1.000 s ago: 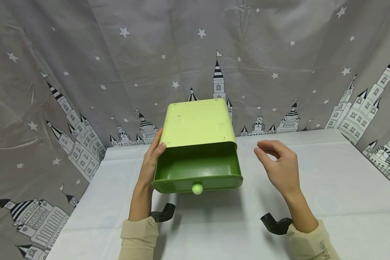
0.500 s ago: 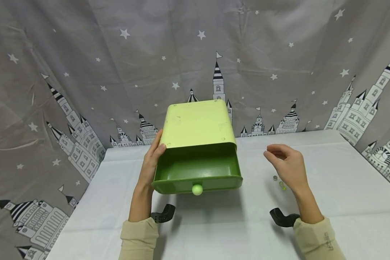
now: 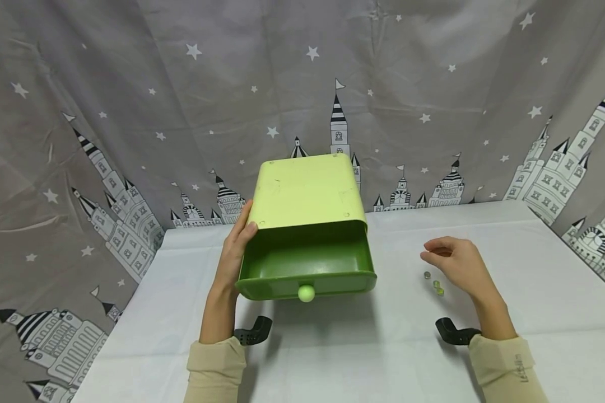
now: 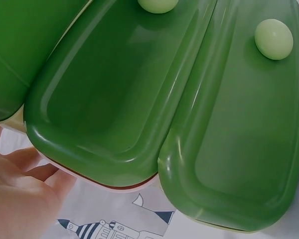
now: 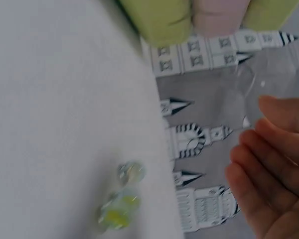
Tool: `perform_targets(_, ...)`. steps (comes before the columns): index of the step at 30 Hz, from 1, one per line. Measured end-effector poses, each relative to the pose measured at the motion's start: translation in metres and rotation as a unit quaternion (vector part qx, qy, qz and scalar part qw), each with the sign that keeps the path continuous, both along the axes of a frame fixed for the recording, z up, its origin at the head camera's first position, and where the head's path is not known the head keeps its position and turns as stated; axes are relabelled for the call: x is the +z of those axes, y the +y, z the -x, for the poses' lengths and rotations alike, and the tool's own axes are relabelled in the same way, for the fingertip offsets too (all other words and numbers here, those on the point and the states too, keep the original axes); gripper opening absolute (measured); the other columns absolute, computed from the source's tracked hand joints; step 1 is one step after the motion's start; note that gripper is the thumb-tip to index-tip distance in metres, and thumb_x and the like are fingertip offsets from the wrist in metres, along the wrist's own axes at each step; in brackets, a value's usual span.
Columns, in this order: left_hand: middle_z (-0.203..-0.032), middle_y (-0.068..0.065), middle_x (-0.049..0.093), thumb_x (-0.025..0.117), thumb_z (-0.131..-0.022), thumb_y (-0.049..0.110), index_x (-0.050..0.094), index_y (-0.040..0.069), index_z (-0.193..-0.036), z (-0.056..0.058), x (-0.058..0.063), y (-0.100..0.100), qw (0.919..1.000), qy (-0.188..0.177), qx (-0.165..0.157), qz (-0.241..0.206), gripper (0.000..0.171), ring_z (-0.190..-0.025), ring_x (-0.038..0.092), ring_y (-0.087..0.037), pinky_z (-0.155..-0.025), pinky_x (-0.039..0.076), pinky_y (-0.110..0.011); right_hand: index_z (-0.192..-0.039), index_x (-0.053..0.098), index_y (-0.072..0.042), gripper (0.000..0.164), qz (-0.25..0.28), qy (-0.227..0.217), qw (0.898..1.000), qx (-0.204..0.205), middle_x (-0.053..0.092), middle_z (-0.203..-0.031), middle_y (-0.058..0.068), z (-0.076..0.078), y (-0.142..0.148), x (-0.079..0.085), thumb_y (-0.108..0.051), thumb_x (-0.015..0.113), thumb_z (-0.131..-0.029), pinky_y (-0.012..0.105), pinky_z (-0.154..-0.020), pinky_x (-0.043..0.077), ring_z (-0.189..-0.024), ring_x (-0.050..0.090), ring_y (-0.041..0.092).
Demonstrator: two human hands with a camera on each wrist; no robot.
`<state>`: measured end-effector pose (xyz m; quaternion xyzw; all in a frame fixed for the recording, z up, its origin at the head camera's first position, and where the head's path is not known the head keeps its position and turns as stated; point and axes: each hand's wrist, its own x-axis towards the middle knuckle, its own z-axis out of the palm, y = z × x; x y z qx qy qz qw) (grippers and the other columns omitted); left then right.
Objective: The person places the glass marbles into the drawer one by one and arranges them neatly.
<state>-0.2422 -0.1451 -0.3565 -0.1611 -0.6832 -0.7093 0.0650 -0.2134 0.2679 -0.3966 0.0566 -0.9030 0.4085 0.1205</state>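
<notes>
A light green drawer unit (image 3: 307,190) stands mid-table, its dark green top drawer (image 3: 307,268) pulled out by a round knob side facing me. Bare green floor shows inside that drawer. Along the unit's left side lies my left hand (image 3: 232,249), fingers extended against the wall and thumb by the front edge. To the right, my right hand (image 3: 459,266) hovers with loosely bent fingers and nothing between them. Just below its fingertips rest a clear glass marble (image 3: 427,275) and two yellow-green marbles (image 3: 438,287) on the cloth.
Lower drawer fronts (image 4: 234,124) with pale knobs (image 4: 274,40) show in the left wrist view. Pink and light green tiers (image 5: 219,15) appear in the right wrist view. Behind the white tablecloth (image 3: 322,358) hangs a grey castle-print curtain (image 3: 302,84).
My right hand has moved right and lower, away from the drawer unit, and the marbles it covered have come into sight. The left hand and the unit have stayed put.
</notes>
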Motion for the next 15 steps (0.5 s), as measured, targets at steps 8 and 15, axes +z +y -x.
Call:
perform_targets(8,-0.16,0.008,0.024,0.044,-0.102,0.028,0.025,0.018,-0.158,0.001,0.0,-0.001,1.0,0.005,0.002,0.004,0.06,-0.145,0.016,-0.005,-0.117,0.013,-0.035,-0.113,0.069,0.008,0.034,0.004,-0.072,0.996,0.043,0.07,-0.106,0.018,0.004,0.013,-0.015,-0.015,0.073,-0.089,0.043,-0.085,0.047,-0.103,0.064,0.036)
perform_targets(15,-0.16,0.008,0.024,0.044,-0.102,0.028,0.024,0.016,-0.159,0.001,-0.001,0.0,1.0,0.007,0.001,0.002,0.061,-0.145,0.017,-0.006,-0.117,0.014,-0.036,-0.108,0.07,0.01,0.031,-0.02,-0.093,0.992,0.079,0.07,-0.103,0.018,0.005,0.019,-0.025,-0.012,0.073,-0.087,0.042,-0.081,0.048,-0.099,0.063,0.035)
